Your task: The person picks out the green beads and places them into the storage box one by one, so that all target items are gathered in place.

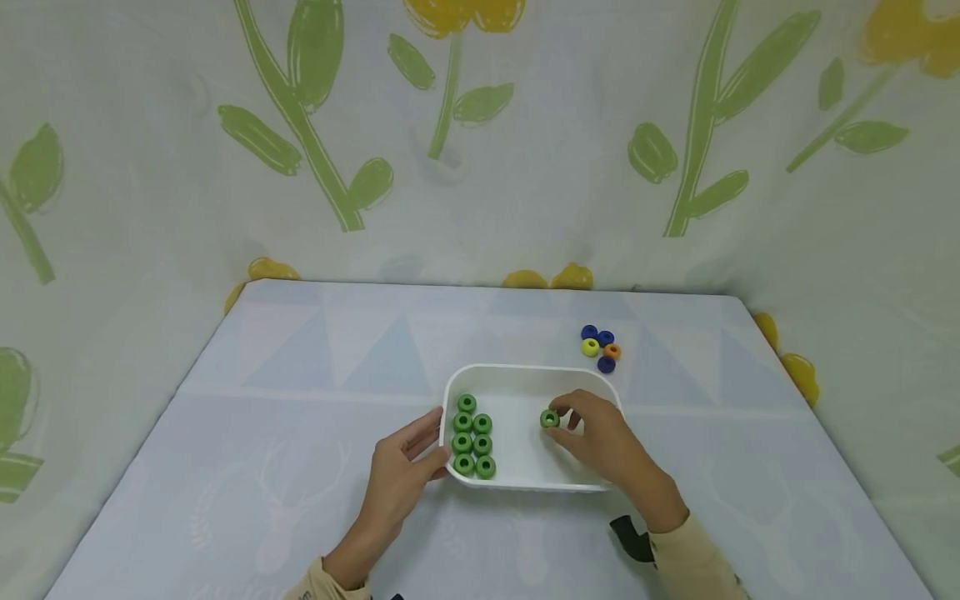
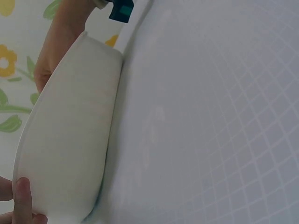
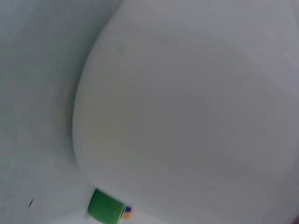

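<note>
A white plastic tray (image 1: 517,454) sits on the table in the head view, with several green ring-shaped beads (image 1: 474,442) lined up along its left end. My left hand (image 1: 397,479) grips the tray's left end, thumb at the near corner; its fingertips (image 2: 22,196) show against the tray wall in the left wrist view. Over the right half of the tray, my right hand (image 1: 607,442) pinches one green bead (image 1: 543,420) between thumb and fingers. The right wrist view is mostly filled by a blurred pale surface, which hides this hand.
Behind the tray's far right corner lies a small cluster of beads: blue (image 1: 589,332), yellow (image 1: 590,347) and orange (image 1: 612,352). The pale patterned table (image 1: 300,467) meets a flower-printed cloth (image 1: 525,192) at the back and sides.
</note>
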`<state>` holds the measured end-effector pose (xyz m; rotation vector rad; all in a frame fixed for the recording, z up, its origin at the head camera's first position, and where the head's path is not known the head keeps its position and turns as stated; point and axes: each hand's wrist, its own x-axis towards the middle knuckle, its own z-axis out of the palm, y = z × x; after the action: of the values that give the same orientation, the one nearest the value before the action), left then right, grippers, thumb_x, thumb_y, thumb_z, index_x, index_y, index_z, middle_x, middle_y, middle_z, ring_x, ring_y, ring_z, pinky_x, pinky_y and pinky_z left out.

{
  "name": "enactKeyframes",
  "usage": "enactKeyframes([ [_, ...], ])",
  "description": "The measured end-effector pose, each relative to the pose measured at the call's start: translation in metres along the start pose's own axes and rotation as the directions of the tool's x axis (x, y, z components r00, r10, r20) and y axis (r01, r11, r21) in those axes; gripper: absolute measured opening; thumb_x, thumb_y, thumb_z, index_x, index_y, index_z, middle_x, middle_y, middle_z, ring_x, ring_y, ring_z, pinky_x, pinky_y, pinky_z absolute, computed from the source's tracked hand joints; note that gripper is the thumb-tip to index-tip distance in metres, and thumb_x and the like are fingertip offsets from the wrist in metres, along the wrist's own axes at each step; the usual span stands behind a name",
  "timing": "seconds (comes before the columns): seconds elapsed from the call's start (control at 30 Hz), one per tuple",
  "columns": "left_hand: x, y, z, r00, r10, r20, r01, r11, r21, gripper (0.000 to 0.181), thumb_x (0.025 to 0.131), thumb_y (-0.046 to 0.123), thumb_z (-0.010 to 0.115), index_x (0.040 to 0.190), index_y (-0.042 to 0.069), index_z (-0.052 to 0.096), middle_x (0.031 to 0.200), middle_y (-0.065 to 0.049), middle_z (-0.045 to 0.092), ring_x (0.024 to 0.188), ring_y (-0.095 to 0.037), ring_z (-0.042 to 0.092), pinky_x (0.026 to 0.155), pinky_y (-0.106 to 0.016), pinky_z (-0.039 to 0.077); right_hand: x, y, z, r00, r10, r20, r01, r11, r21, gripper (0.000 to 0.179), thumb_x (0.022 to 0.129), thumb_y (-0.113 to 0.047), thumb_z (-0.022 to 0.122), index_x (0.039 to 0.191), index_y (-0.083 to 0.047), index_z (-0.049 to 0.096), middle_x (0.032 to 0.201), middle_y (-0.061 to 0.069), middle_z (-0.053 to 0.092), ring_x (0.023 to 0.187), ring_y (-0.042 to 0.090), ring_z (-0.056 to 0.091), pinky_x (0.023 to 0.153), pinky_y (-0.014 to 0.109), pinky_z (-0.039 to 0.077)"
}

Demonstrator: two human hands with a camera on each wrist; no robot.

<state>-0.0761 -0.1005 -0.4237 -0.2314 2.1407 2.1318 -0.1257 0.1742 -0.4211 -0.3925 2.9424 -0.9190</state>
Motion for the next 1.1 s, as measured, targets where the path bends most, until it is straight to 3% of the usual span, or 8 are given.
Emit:
enactKeyframes([
  [0.17,0.000,0.000,0.000,1.000,0.004,0.001,-0.004,1.000,-0.001,0.055,0.088,-0.005,0.065,0.142,0.001,0.055,0.144,-0.023,0.056,0.130,-0.037,0.060,0.076,-0.025,0.066,0.005,-0.010,0.009,0.991,0.092,0.092,-0.090,0.995,-0.031,0.025,0.084,-0.013,0.080,0.108,-0.014,0.072,0.096,-0.005,0.069,0.079,0.010,0.055,0.064,0.020,0.048],
  [0.37,0.001,0.000,0.000,1.000,0.015,0.011,-0.015,1.000,0.001,0.055,0.089,-0.004,0.066,0.142,0.002,0.054,0.145,-0.022,0.056,0.130,-0.036,0.060,0.077,-0.025,0.066,0.010,-0.016,0.015,0.980,0.140,0.141,-0.136,0.990,-0.038,0.022,0.085,-0.016,0.080,0.105,-0.017,0.071,0.086,-0.003,0.068,0.074,0.010,0.054,0.065,0.023,0.048],
  [0.57,0.002,0.000,-0.001,1.000,0.018,0.012,-0.018,1.000,0.003,0.054,0.089,-0.004,0.066,0.142,0.002,0.054,0.145,-0.022,0.056,0.130,-0.036,0.060,0.077,-0.024,0.066,0.016,-0.025,0.021,0.981,0.133,0.145,-0.129,0.991,-0.031,0.026,0.089,-0.016,0.076,0.114,-0.013,0.070,0.086,0.001,0.074,0.076,0.011,0.061,0.069,0.027,0.055],
  [0.9,0.001,0.000,-0.001,1.000,-0.003,0.009,0.003,1.000,0.011,0.054,0.089,-0.003,0.066,0.142,0.002,0.054,0.145,-0.021,0.056,0.130,-0.036,0.060,0.077,-0.023,0.066,0.031,-0.041,0.035,0.987,0.073,0.141,-0.075,0.997,0.005,0.029,0.091,-0.019,0.075,0.117,-0.008,0.070,0.089,0.002,0.074,0.074,0.010,0.061,0.067,0.026,0.054],
  [1.1,0.000,-0.001,-0.001,1.000,-0.016,0.005,0.015,1.000,0.009,0.055,0.089,-0.004,0.066,0.142,0.003,0.055,0.145,-0.021,0.056,0.131,-0.035,0.059,0.076,-0.023,0.066,0.037,-0.046,0.040,0.994,0.010,0.112,-0.012,1.000,0.017,0.030,0.094,-0.010,0.067,0.123,-0.001,0.066,0.098,0.009,0.075,0.083,0.017,0.066,0.074,0.034,0.058],
])
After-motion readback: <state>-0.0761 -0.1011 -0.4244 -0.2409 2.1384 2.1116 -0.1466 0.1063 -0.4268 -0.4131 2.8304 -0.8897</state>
